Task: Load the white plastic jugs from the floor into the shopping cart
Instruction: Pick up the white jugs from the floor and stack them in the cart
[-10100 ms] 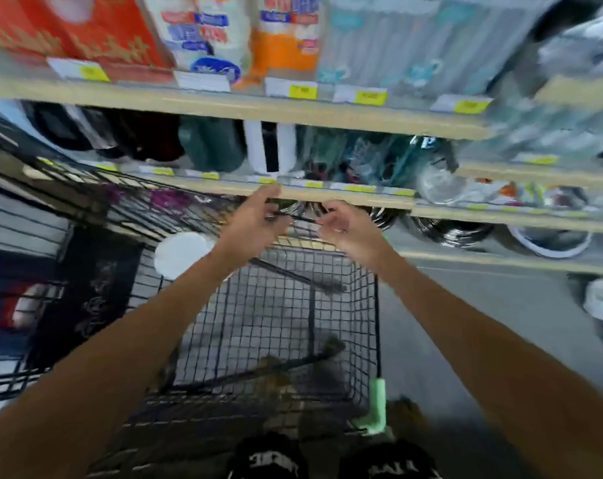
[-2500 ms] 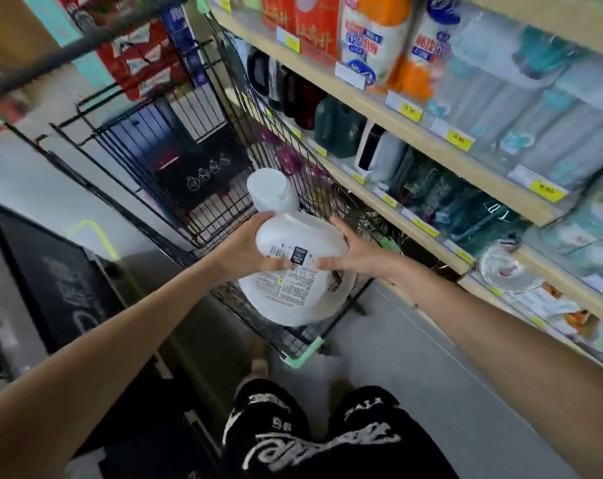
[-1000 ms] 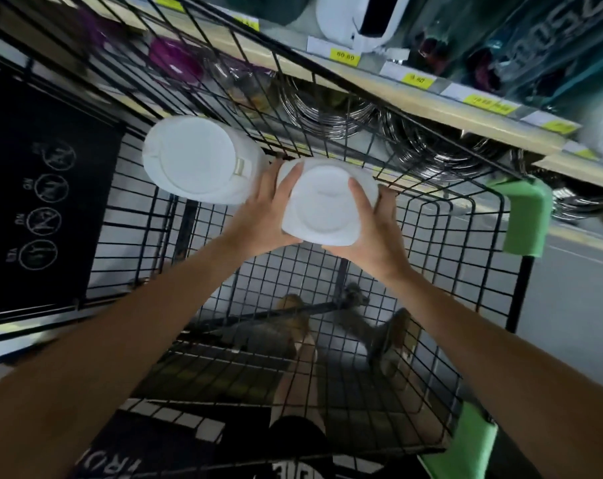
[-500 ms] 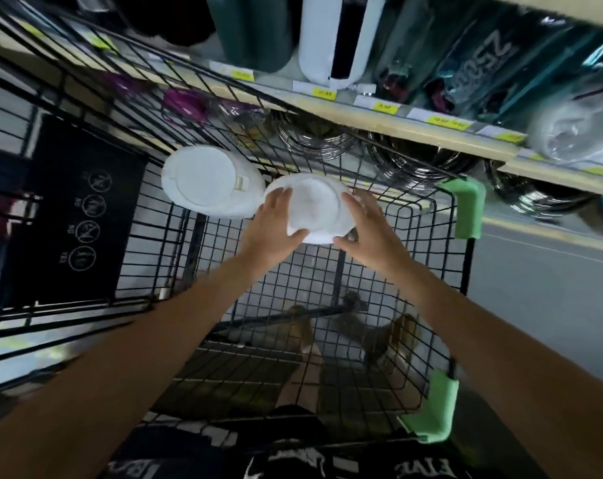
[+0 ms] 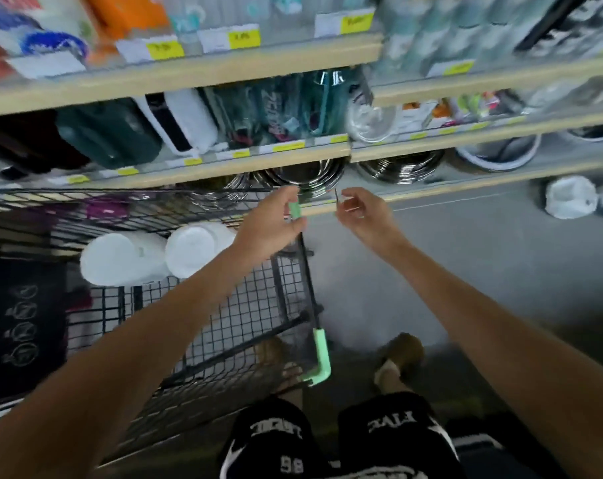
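Two white jugs lie on their sides, touching each other, along the far edge of the shopping cart, against its shelf-side wall. That part of the load looks finished, and the step in hand appears to be the gap between one jug and the next. The right hand hangs over the floor just outside the cart's far right corner, with its fingers loosely bent and holding nothing. The left hand is at the green corner guard on that corner. Its fingers curve beside the guard, but the frame is blurred there and I cannot tell whether they grip it or only cross in front of it. More white jugs stand on the floor well to the right, close under the lowest shelf. One shows clearly and another is cut off by the edge of the view. The next move probably calls for turning right and bending down to the nearest floor jug. It would then be taken in both hands, lifted over the cart's rim, and laid on the bare wire on the near side of the two already in.
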`<control>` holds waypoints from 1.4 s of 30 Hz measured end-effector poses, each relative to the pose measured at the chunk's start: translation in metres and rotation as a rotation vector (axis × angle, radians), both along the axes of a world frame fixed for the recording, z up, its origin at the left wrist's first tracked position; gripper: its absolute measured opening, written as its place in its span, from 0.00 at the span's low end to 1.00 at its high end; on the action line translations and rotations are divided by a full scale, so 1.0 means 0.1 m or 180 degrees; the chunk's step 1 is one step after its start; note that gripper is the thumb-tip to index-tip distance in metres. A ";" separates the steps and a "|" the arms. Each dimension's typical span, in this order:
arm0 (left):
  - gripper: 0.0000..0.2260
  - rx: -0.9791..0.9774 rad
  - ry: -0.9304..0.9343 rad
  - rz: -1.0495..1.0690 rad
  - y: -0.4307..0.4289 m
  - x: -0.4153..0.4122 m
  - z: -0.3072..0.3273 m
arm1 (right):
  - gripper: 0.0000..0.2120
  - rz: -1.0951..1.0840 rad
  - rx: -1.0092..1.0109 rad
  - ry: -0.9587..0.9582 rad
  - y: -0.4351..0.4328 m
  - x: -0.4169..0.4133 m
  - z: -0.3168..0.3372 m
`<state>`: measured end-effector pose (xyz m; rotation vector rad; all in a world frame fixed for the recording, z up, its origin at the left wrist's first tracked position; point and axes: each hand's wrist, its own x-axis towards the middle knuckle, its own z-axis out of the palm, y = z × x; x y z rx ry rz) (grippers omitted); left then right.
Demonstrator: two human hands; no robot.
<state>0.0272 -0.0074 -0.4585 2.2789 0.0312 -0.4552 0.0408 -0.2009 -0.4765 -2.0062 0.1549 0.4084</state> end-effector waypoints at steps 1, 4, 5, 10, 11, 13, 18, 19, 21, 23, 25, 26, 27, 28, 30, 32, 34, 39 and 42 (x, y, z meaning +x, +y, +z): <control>0.24 -0.0001 0.0017 -0.0075 -0.26 0.04 0.06 | 0.15 -0.0134 0.0005 0.0017 -0.25 -0.02 0.05; 0.26 -0.0058 0.0299 -0.0340 -1.09 0.18 0.18 | 0.15 -0.0407 0.0026 -0.0033 -1.04 -0.10 0.18; 0.27 -0.0081 0.0419 -0.0423 -1.38 0.21 0.21 | 0.15 -0.0480 0.0006 -0.0051 -1.31 -0.14 0.23; 0.25 -0.0132 0.0660 -0.0744 -2.84 0.35 0.34 | 0.15 -0.0758 -0.0045 -0.0031 -2.69 -0.31 0.39; 0.25 -0.0141 0.0655 -0.0788 -3.14 0.36 0.37 | 0.15 -0.0793 -0.0105 -0.0015 -2.97 -0.35 0.42; 0.26 -0.0139 0.0685 -0.0914 -3.71 0.39 0.44 | 0.16 -0.0895 -0.0194 -0.0018 -3.52 -0.43 0.47; 0.27 -0.0105 0.0668 -0.1369 -4.94 0.43 0.60 | 0.17 -0.1236 -0.0296 0.0021 -4.64 -0.61 0.64; 0.26 -0.0102 0.0666 -0.1459 -5.16 0.42 0.63 | 0.17 -0.1329 -0.0280 0.0025 -4.82 -0.64 0.68; 0.26 -0.0089 0.0689 -0.1645 -5.57 0.42 0.69 | 0.18 -0.1508 -0.0238 0.0012 -5.16 -0.69 0.73; 0.28 -0.0054 0.0706 -0.1845 -5.93 0.47 0.70 | 0.17 -0.1684 -0.0134 -0.0002 -5.47 -0.71 0.76; 0.28 0.0017 0.0696 -0.2067 -6.29 0.54 0.71 | 0.17 -0.1878 0.0011 -0.0005 -5.78 -0.73 0.76; 0.29 0.0052 0.0694 -0.2154 -6.47 0.59 0.70 | 0.16 -0.1972 0.0047 0.0002 -5.94 -0.74 0.74; 0.29 0.0085 0.0702 -0.2228 -6.67 0.63 0.67 | 0.16 -0.2042 0.0043 0.0013 -6.11 -0.73 0.72; 0.29 0.0099 0.0707 -0.2300 -6.86 0.67 0.66 | 0.16 -0.2088 0.0030 0.0025 -6.29 -0.72 0.68; 0.28 0.0056 0.0685 -0.2391 -7.28 0.76 0.61 | 0.16 -0.2156 -0.0032 0.0048 -6.66 -0.65 0.60; 0.27 0.0031 0.0701 -0.2435 -7.69 0.86 0.53 | 0.17 -0.2223 -0.0077 0.0106 -7.04 -0.55 0.51; 0.28 0.0031 0.0791 -0.2514 -8.12 1.02 0.44 | 0.17 -0.2246 -0.0105 0.0176 -7.43 -0.39 0.42; 0.40 0.0081 0.1205 -0.2450 -9.12 1.61 0.10 | 0.16 -0.2177 -0.0190 0.0427 -8.37 0.15 0.26; 0.44 -0.0091 0.1362 -0.2233 -9.60 1.88 -0.09 | 0.16 -0.2045 -0.0251 0.0586 -8.83 0.49 0.14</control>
